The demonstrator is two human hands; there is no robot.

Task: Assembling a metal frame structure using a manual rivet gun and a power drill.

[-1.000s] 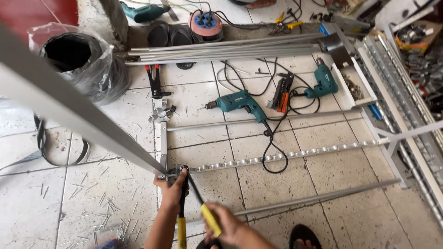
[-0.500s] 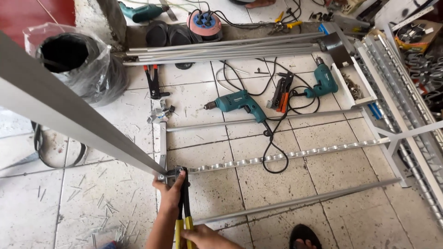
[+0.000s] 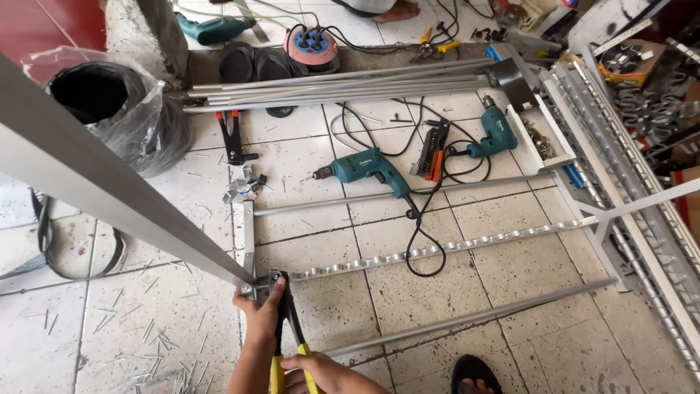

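My left hand grips the head of a black rivet tool with yellow handles. My right hand squeezes those yellow handles together near the bottom edge. The tool's nose presses on the joint where a long grey metal bar, rising toward the camera at upper left, meets a short upright bracket and a notched metal strip on the tiled floor.
Two teal drills with black cords lie on the floor beside a bundle of metal rods. A black bin with a plastic liner stands upper left. A white metal frame runs along the right. My sandalled foot is at bottom.
The rivet tool's yellow handles, spread apart a second ago, are now squeezed together by my right hand. My left hand stays at the tool's head.
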